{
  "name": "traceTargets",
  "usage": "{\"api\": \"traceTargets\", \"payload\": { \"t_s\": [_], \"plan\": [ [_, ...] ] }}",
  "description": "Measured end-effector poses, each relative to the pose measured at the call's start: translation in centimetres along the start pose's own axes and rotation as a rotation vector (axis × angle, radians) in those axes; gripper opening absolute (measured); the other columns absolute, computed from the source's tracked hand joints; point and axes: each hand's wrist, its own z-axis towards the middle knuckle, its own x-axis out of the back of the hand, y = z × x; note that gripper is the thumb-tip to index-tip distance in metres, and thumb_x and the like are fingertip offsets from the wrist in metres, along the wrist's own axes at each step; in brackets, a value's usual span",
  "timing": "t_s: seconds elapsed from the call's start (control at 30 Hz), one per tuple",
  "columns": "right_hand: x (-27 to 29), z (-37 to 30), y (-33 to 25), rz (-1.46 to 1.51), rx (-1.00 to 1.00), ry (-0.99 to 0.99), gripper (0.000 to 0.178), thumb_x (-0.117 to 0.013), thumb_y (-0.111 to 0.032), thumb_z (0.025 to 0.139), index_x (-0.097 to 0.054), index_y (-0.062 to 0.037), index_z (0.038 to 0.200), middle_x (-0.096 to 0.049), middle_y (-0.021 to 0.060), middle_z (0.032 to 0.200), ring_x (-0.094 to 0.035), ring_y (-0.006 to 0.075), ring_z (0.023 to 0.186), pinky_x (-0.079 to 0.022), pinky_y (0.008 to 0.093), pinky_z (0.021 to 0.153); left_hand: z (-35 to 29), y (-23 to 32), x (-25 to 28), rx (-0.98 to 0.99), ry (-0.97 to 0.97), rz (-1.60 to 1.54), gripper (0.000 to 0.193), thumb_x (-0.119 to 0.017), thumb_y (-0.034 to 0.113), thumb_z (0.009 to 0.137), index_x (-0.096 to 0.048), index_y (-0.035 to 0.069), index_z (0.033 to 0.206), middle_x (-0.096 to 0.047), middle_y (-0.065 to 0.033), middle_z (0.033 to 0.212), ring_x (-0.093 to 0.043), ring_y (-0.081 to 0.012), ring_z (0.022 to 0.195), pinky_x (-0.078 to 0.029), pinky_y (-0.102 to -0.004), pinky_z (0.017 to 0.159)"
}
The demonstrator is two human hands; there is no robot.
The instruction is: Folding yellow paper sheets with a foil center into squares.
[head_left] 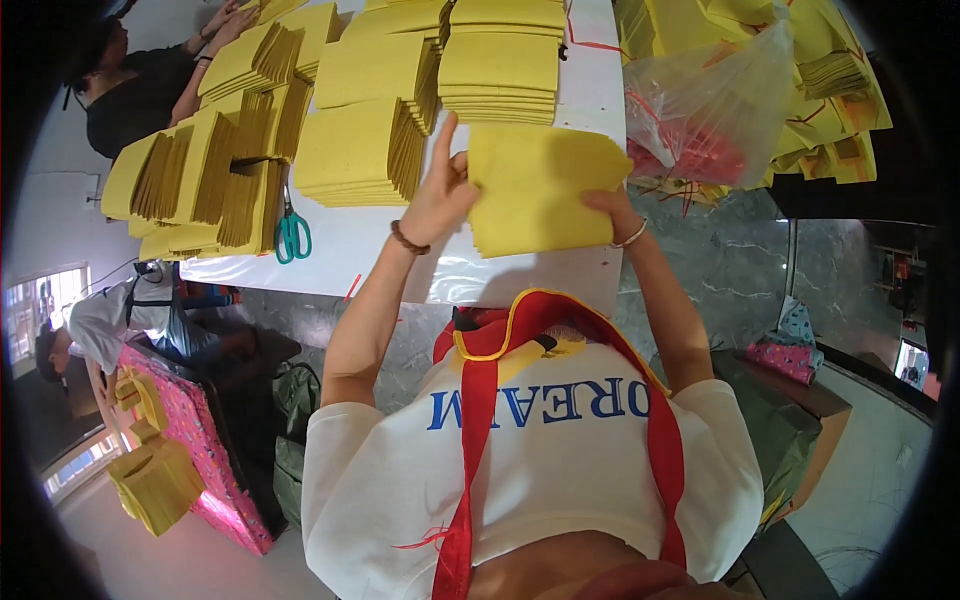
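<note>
Between my hands, over the near edge of the table, is a stack of yellow cloth pieces (545, 190) with layered edges. At its left edge is my left hand (445, 195), one finger stretched upward and the others curled against the stack. My right hand (618, 208) is closed round the right edge, its thumb on top and the other fingers mostly hidden. Just beyond sits another neat yellow stack (500, 65). Left of my left hand lies a fanned yellow stack (345, 150).
Several more yellow stacks (205, 165) cover the white table (430, 270). Teal-handled scissors (292, 235) lie near its front edge. A clear plastic bag (710, 110) with red contents hangs at the right. One person (140, 95) works at the far left; another (150, 310) sits behind, near left.
</note>
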Motion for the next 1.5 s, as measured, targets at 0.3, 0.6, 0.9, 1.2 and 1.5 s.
{"api": "traceTargets", "payload": {
  "t_s": [0.3,0.6,0.9,1.2,1.5],
  "plan": [
    [-1.9,0.5,1.9,0.905,0.260,0.028,0.054,-0.051,-0.028,0.085,-0.036,-0.0047,0.131,-0.046,0.0143,0.127,-0.050,0.0287,0.112,-0.044,0.0402,0.092,0.4,5.6,-2.4,-0.136,0.080,-0.004,0.051,-0.048,0.026,0.092,-0.031,0.003,0.134,-0.057,-0.0130,0.113,-0.055,-0.0184,0.101,-0.041,-0.0298,0.086],
    [-3.2,-1.4,-10.9,-1.149,0.101,0.071,0.064,-0.075,-0.015,0.063,-0.045,-0.0007,0.118,-0.056,0.0111,0.110,-0.054,0.0249,0.103,-0.042,0.0330,0.089,4.0,5.9,-3.9,-0.420,-0.136,0.912,0.130,-0.080,0.049,0.051,0.001,-0.004,0.138,-0.023,-0.0271,0.138,-0.024,-0.0376,0.128,-0.015,-0.0467,0.105],
    [-5.5,-1.4,-8.3,-1.723,0.470,0.086,0.098,-0.081,-0.035,0.054,-0.030,-0.0037,0.133,-0.033,0.0182,0.135,-0.027,0.0341,0.129,-0.024,0.0408,0.103,3.8,-2.7,-3.4,-0.016,-0.213,0.299,0.099,-0.079,0.008,0.060,-0.015,0.003,0.136,-0.041,-0.0156,0.123,-0.039,-0.0268,0.118,-0.032,-0.0355,0.100],
    [-1.4,-1.5,0.4,-1.020,0.479,0.195,0.137,-0.086,-0.032,0.048,0.012,-0.0066,0.140,-0.007,0.0172,0.147,-0.005,0.0276,0.136,-0.010,0.0386,0.109,1.6,-4.2,-1.5,0.246,-0.140,-0.142,0.082,-0.075,-0.006,0.060,-0.030,0.007,0.128,-0.044,-0.0053,0.120,-0.041,-0.0156,0.115,-0.034,-0.0296,0.098],
    [-2.6,0.3,-1.3,-0.824,0.291,-0.034,0.107,-0.076,-0.008,0.057,-0.008,-0.0056,0.140,-0.033,0.0114,0.133,-0.031,0.0207,0.125,-0.023,0.0314,0.104,1.3,-4.2,-0.2,0.212,-0.170,-0.033,0.091,-0.076,0.002,0.063,-0.021,0.007,0.135,-0.041,-0.0071,0.127,-0.038,-0.0154,0.119,-0.032,-0.0302,0.100]
  ]
}}
